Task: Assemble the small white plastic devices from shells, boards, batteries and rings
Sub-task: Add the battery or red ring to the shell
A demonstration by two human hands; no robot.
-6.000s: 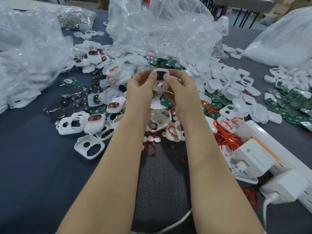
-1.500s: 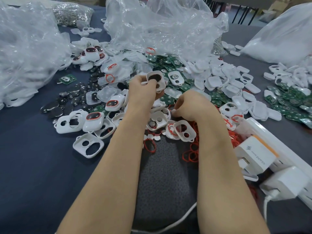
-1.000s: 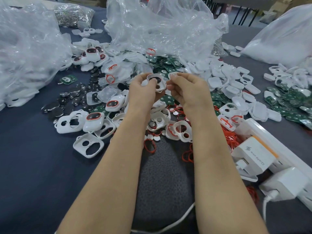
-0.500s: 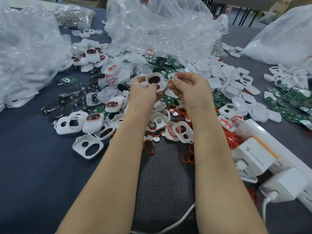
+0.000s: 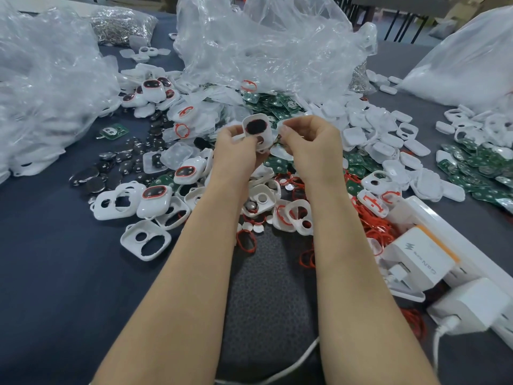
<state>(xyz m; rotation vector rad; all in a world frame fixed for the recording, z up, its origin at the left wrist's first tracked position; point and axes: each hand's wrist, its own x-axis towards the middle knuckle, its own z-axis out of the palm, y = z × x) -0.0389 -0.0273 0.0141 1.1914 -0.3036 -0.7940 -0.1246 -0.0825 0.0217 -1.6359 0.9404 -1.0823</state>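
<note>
The left hand point(image 5: 236, 154) pinches a white shell point(image 5: 256, 131) upright above the table point(image 5: 55, 273). The right hand point(image 5: 313, 145) curls its fingertips just beside it, on what I cannot tell. Any insert should seat squarely, with the shell held steady. Red rings point(image 5: 372, 226), green boards point(image 5: 277, 105) and coin batteries point(image 5: 111, 176) crowd beneath.

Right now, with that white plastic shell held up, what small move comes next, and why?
Probably the right hand brings the small piece it pinches, too tiny to identify, to the white plastic shell. The left hand grips that shell, dark oval opening toward the camera, close beside it.
</note>
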